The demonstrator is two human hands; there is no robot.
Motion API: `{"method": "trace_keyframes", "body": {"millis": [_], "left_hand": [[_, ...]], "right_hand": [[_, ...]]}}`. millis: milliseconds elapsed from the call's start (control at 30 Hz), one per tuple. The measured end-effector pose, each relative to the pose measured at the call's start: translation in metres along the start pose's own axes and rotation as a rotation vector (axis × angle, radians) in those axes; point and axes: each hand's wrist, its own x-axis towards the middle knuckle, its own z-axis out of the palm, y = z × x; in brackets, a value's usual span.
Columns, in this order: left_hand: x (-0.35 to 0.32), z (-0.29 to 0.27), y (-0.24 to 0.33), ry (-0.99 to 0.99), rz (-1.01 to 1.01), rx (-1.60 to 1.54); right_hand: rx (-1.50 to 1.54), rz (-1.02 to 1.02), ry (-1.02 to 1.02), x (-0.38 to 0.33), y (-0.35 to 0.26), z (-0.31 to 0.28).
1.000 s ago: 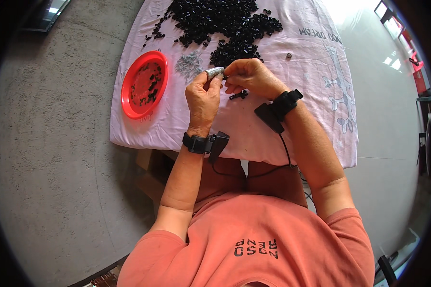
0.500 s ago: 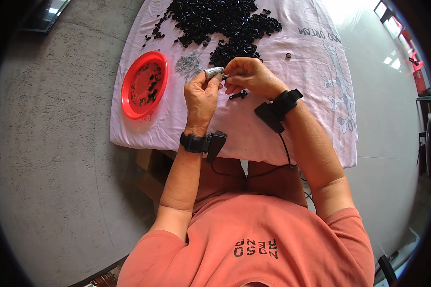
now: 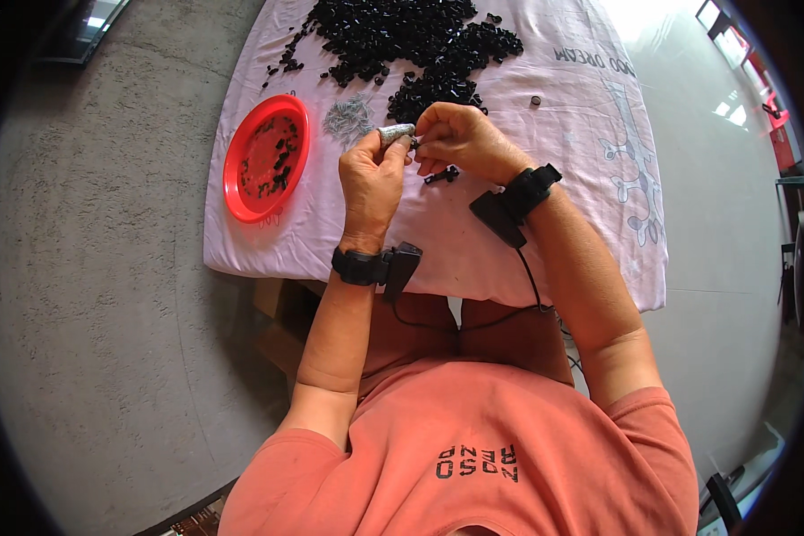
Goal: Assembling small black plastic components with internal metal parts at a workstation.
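My left hand (image 3: 372, 188) is closed in a pinch, with a silvery-grey wrap (image 3: 396, 133) around its index finger. Just to its right, the fingertips of my right hand (image 3: 473, 145) press together and meet the left ones. Between them sits a tiny dark piece (image 3: 414, 143), mostly covered by the fingers, its kind too small to make out. Below my right fingers, a few small black plastic parts (image 3: 442, 175) lie on the pink cloth (image 3: 330, 241). A loose bunch of thin silvery metal pins (image 3: 348, 119) lies beyond my left hand.
A large heap of small black plastic parts (image 3: 393, 40) spreads over the far side of the table. On the left stands a red round dish (image 3: 230, 183) with black bits in it. One small ring-shaped part (image 3: 535, 101) lies to the right. A cable (image 3: 529, 272) hangs from my right wristband.
Both hands stay together in nearly the same pinch, the fingertips shifting only slightly. The whole view has moved a few pixels; nothing on the table has visibly changed place.
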Motion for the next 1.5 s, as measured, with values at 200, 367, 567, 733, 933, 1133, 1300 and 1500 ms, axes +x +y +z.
{"method": "trace_keyframes", "body": {"millis": [200,367,567,733,933,1133,1300,1500], "left_hand": [[0.001,0.006,0.0,0.06,0.196,0.225],[0.005,0.001,-0.005,-0.006,0.135,0.193],[0.005,-0.005,0.003,-0.058,0.185,0.278],[0.005,-0.002,0.004,-0.071,0.233,0.288],[0.0,-0.005,0.007,-0.14,0.274,0.328],[-0.002,0.003,0.01,-0.079,0.364,0.436],[0.002,0.004,0.006,-0.082,0.366,0.441],[0.003,0.003,0.009,-0.076,0.354,0.435]], "right_hand": [[0.062,0.007,0.013,-0.002,-0.005,-0.002],[0.044,0.047,0.012,-0.004,-0.008,-0.002],[0.071,0.039,0.02,-0.004,-0.007,-0.001],[-0.008,0.041,0.099,-0.006,-0.009,-0.003],[-0.043,0.075,0.122,-0.005,-0.011,-0.003],[-0.041,0.071,0.098,-0.005,-0.012,-0.002],[-0.031,0.048,0.082,-0.005,-0.013,-0.003],[0.012,0.065,0.09,-0.004,-0.009,-0.006]]}}
